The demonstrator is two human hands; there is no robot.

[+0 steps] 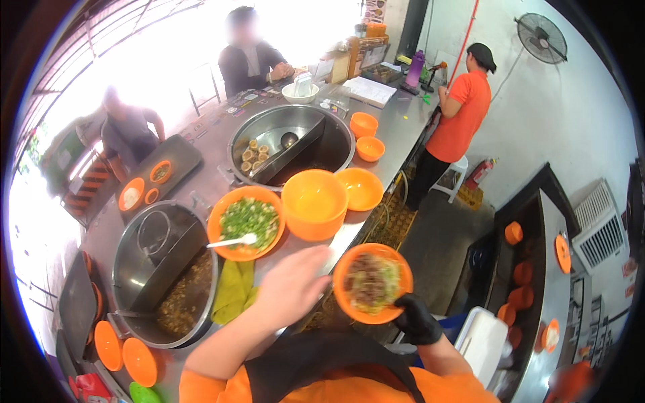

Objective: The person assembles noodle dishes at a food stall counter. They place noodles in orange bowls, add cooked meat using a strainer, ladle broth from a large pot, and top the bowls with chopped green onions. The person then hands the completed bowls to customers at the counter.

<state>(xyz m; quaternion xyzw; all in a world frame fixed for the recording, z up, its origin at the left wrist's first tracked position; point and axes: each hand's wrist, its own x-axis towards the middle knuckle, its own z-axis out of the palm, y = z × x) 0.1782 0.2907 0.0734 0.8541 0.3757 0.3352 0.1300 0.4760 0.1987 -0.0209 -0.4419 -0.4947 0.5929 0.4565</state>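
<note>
In my right hand [418,321], which wears a black glove, I hold an orange bowl [339,295] by its lower right rim. Dark brown shredded or minced food and pale green pieces [373,283] fill it. My bare left hand [290,287] hovers just left of this bowl, fingers stretched out and slightly blurred, holding nothing. Beyond that hand stands an orange bowl of chopped green onions [250,221] with a white spoon [232,240] lying in it. A stack of orange bowls [314,205] is beside it, and a green cloth [234,292] lies below.
Two divided metal pots, one of broth [211,295] and one farther off [346,144], are sunk in the steel counter [215,138]. A grey tray [185,156] carries orange dishes. A co-worker in orange [460,114] stands far right; two people are across the counter.
</note>
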